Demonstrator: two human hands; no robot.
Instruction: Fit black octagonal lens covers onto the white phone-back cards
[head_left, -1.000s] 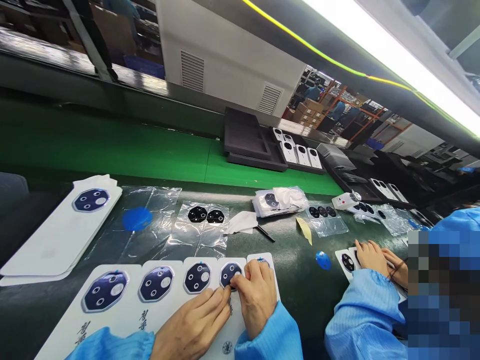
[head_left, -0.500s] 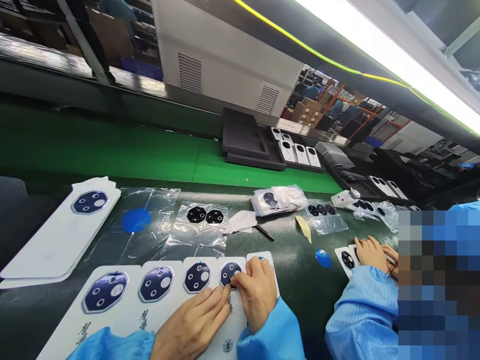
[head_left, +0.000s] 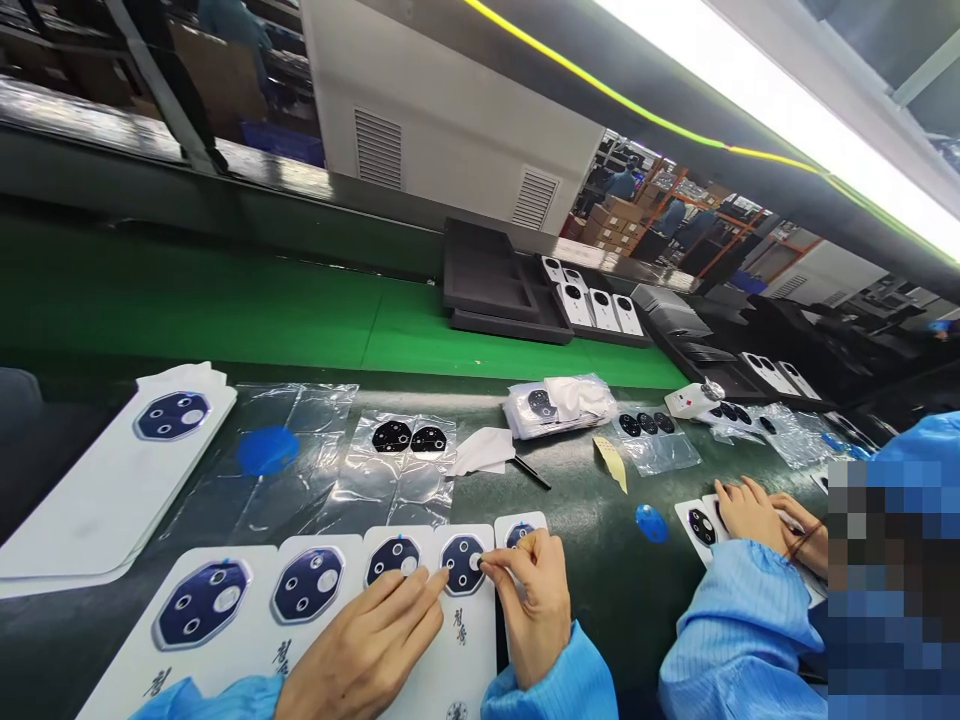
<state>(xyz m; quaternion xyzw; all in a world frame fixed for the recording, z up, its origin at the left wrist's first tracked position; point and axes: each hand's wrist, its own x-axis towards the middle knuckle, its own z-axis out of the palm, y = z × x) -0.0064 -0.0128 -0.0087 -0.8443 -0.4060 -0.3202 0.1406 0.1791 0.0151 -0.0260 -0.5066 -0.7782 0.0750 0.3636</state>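
A row of white phone back covers (head_left: pixel 466 645) lies before me, each with a dark blue octagonal camera plate (head_left: pixel 201 605) near its top. My left hand (head_left: pixel 367 635) rests over the third and fourth covers, fingers stretched out and open, the fingertips beside the fourth cover's camera plate (head_left: pixel 460 566). At that plate's right edge, by its pale round spot, my right hand (head_left: pixel 536 590) pinches thumb and index finger together. Something small and dark shows at those fingertips, too small to name. The fifth cover (head_left: pixel 501 540) is partly hidden behind my right hand.
Stacked white covers (head_left: pixel 112 490) stand at left. Clear plastic film (head_left: pixel 401 475) with black plates, a white cloth (head_left: pixel 484 448), a black pen (head_left: pixel 532 472), a yellow note (head_left: pixel 611 465) and a blue film disc (head_left: pixel 651 523) lie beyond. A co-worker's hands (head_left: pixel 754 520) work at right. Black trays (head_left: pixel 487 280) sit behind.
My right hand has drawn slightly right and down, off the fourth camera plate's face to its edge. My left hand has shifted a little left, uncovering more of that plate.
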